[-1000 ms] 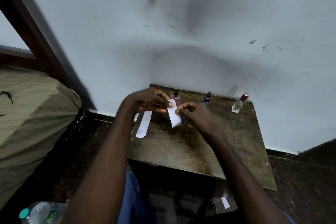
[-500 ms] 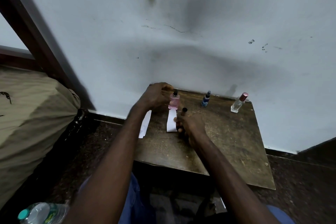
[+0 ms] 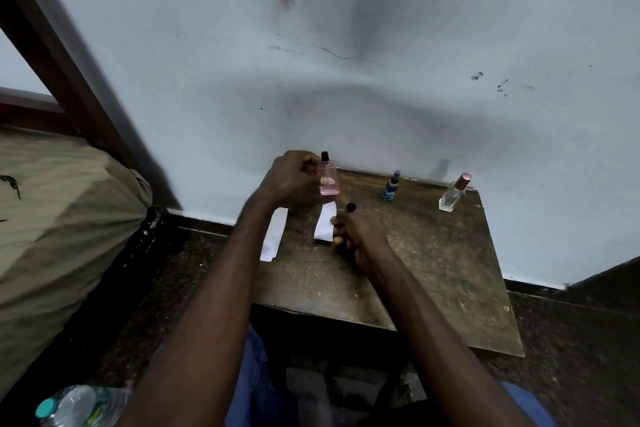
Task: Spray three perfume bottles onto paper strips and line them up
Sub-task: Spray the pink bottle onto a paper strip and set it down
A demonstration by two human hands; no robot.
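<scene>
**Q:** Head view: how many of each item?

**A:** Three perfume bottles: a pink bottle (image 3: 328, 180), a blue bottle (image 3: 391, 186) and a clear bottle (image 3: 452, 196). There are also two paper strips, one dark cap (image 3: 350, 207) and one table (image 3: 433, 270).

**Q:** Where is the pink bottle, and how does its long axis run?

**A:** It is above the table's far left part, upright, with the sprayer pointing up. The left hand (image 3: 294, 180) has its grip closed round the bottle's left side.

**Q:** And the rest, relative to the pink bottle?

**A:** The blue and clear bottles stand to its right, upright, along the wall (image 3: 346, 97). The near strip (image 3: 325, 220) lies just below it, and the far strip (image 3: 275, 234) lies below and to the left. Both strips point roughly toward the wall. The right hand (image 3: 356, 236) is below and to the right, its grip curled on the dark cap and its fingers at the near strip's edge.
</scene>
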